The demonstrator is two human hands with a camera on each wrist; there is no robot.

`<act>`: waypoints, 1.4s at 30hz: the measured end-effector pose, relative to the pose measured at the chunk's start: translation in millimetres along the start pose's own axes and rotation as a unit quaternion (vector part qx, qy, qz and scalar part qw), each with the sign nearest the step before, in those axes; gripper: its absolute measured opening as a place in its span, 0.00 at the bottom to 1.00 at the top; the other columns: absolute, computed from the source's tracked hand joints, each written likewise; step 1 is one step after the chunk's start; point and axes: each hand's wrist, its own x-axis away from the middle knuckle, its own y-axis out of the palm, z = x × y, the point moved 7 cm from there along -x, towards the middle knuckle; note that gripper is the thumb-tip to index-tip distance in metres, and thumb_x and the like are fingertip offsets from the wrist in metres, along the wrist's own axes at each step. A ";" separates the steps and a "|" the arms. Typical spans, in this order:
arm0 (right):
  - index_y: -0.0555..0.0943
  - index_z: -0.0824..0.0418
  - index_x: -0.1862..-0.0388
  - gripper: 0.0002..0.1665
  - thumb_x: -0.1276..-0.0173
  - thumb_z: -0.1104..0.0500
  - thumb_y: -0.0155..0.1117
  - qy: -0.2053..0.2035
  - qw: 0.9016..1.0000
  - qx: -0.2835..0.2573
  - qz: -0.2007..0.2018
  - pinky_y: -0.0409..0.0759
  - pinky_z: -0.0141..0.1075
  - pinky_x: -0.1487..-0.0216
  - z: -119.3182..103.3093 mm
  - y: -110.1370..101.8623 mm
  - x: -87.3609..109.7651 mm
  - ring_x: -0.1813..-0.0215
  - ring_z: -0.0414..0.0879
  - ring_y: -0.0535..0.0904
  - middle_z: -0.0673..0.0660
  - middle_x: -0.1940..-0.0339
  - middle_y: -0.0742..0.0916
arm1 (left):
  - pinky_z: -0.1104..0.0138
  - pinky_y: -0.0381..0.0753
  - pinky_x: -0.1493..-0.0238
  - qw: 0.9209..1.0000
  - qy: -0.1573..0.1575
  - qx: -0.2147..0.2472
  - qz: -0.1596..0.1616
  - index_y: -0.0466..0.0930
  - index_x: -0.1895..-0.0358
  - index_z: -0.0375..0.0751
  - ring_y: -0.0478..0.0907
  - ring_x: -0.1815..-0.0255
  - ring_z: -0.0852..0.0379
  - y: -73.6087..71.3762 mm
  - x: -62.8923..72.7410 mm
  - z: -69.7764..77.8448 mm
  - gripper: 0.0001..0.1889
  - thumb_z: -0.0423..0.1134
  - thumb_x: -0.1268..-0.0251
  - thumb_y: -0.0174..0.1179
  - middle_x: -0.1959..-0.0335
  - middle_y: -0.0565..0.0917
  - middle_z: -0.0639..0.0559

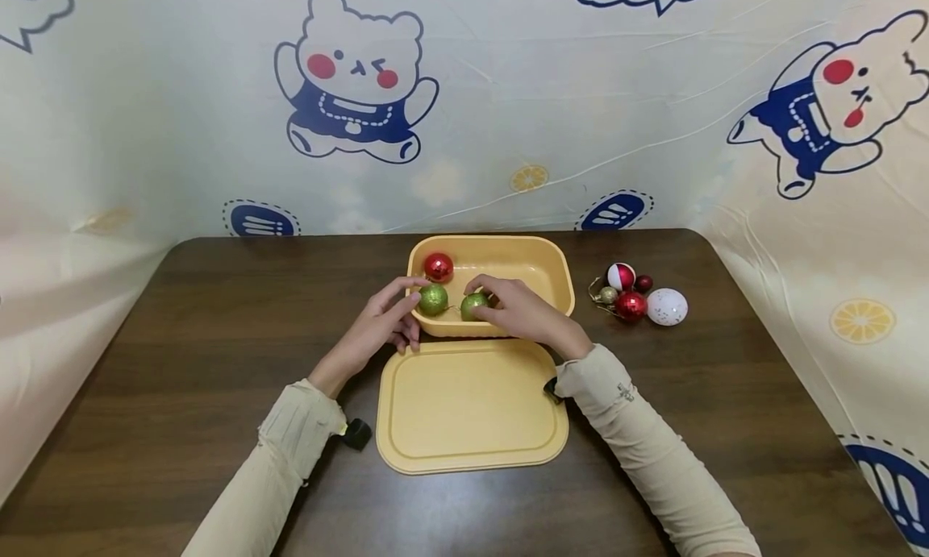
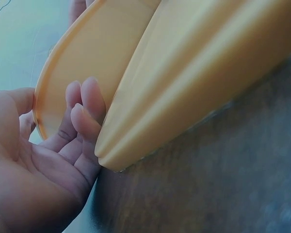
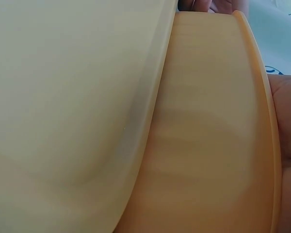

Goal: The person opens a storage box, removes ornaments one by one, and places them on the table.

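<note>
A yellow box point(image 1: 518, 257) stands near the back of the table, with a red bauble point(image 1: 439, 267) in its back left corner. My left hand point(image 1: 379, 319) reaches over the front left corner, thumb and index finger at the left side of a green glitter bauble point(image 1: 434, 300). Its other fingers point(image 2: 91, 127) stay outside the box wall. Inside the box, my right hand point(image 1: 524, 305) holds a second green bauble point(image 1: 472, 304) between thumb and fingers. In the right wrist view the box's front wall point(image 3: 203, 111) hides what that hand grips.
The yellow lid point(image 1: 472, 404) lies flat in front of the box, under the wrists. On the right sit a red-and-white bauble point(image 1: 621, 276), a red bauble point(image 1: 631, 305), a speckled white bauble point(image 1: 667, 307) and small ones. A patterned cloth point(image 1: 493, 97) hangs behind the table.
</note>
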 end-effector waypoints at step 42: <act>0.80 0.56 0.46 0.14 0.27 0.54 0.65 0.000 1.000 -0.012 0.017 0.81 0.40 0.54 1.6 -3.4 0.8 0.55 0.46 0.82 0.52 0.56 0.86 | 0.61 0.79 0.81 1.000 0.002 -0.007 0.001 0.68 0.30 0.54 0.80 0.79 0.46 0.4 -0.4 2.0 0.22 0.54 0.21 0.47 0.73 0.79 0.33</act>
